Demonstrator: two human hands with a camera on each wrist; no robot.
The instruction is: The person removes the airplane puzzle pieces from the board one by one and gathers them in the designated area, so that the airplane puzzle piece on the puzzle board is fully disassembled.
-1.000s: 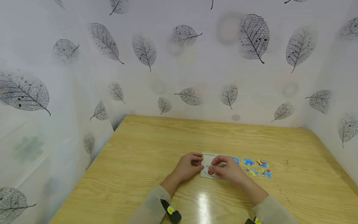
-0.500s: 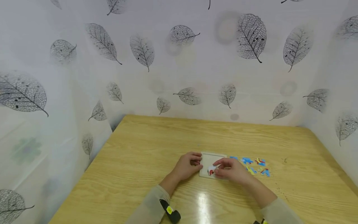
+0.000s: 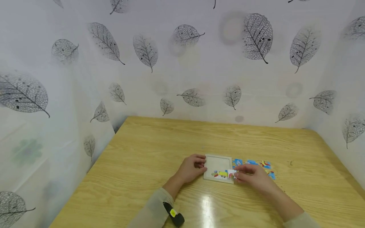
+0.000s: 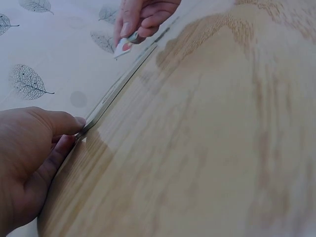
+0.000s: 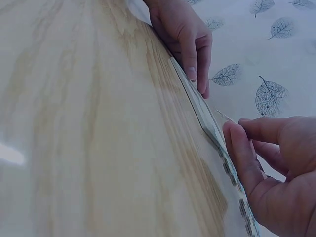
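Observation:
A pale, shallow jigsaw tray (image 3: 216, 163) lies on the table, with a short row of joined pieces (image 3: 221, 174) along its near side. At its left edge is my left hand (image 3: 190, 170), thumb and fingers resting against the rim. My right hand (image 3: 255, 177) pinches a white puzzle piece (image 3: 231, 173) with a red mark between thumb and fingertip, over the tray's near right corner. From the left wrist view, the held piece is tilted above the rim. In the right wrist view only its thin edge shows at the fingertips.
Several loose blue, red and yellow puzzle pieces (image 3: 265, 164) lie right of the tray, some hidden behind my right hand. The wooden table (image 3: 159, 139) meets a leaf-patterned curtain (image 3: 211, 63) at the back and sides.
My right hand has moved right with the white piece, from the tray's near left part to its near right corner, uncovering the joined pieces. My left hand stays at the rim.

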